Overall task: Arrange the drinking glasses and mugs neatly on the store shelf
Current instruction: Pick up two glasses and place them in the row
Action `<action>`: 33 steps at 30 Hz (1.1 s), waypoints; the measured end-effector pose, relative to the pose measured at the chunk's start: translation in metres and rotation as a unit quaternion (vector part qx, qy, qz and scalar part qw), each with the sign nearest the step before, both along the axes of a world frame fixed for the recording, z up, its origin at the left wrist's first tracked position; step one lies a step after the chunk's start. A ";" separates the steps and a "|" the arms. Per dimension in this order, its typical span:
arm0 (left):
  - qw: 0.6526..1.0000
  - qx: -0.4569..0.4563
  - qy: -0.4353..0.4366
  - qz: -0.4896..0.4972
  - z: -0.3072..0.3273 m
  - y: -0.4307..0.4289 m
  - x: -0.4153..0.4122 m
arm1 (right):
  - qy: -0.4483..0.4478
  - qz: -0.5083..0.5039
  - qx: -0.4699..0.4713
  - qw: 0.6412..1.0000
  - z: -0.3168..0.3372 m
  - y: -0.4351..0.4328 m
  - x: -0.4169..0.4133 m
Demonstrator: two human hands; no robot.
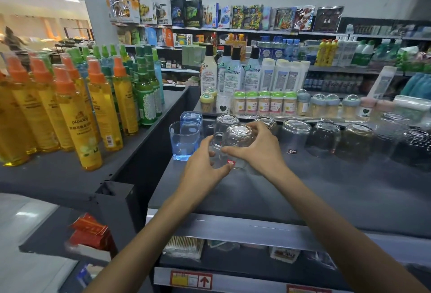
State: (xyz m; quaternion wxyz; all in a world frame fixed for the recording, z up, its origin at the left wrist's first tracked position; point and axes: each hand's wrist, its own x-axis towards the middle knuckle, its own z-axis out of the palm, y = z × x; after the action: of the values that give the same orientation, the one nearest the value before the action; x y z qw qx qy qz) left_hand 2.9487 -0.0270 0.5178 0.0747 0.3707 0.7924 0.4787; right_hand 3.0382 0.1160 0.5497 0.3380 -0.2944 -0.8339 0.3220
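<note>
A clear glass mug [236,140] stands upside down on the dark shelf top [303,190], left of centre. My left hand [205,164] curls round its left side at the handle. My right hand [261,145] grips its right side, fingers over the upturned base. Just left of it stands an upright blue tumbler [184,140], with a second blue tumbler [191,117] behind. Another inverted clear glass [225,121] stands behind the held mug. To the right runs a row of several upturned clear glasses [295,135].
Yellow and green spray bottles [74,110] crowd the neighbouring shelf on the left, past a dark divider wall [161,129]. Small jars [263,103] and lotion bottles [231,73] line the back. A lower shelf [233,253] holds packets.
</note>
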 end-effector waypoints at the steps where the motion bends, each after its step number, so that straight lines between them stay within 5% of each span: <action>1: 1.000 -0.014 0.016 -0.005 -0.003 -0.001 -0.002 | -0.008 -0.006 0.009 1.000 -0.001 0.001 -0.004; 11: 0.953 -0.195 0.232 0.026 -0.014 -0.009 0.001 | -0.057 -0.028 0.034 0.997 0.001 -0.008 -0.026; 33: 0.967 -0.165 0.196 0.013 -0.019 -0.012 -0.001 | -0.051 -0.006 0.023 0.998 -0.013 -0.019 -0.033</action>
State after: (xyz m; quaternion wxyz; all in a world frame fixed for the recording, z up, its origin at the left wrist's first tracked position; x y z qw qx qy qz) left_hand 2.9481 -0.0390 0.4986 -0.0285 0.4291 0.8644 0.2605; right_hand 3.0057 0.0968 0.5367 0.3041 -0.3074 -0.8554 0.2851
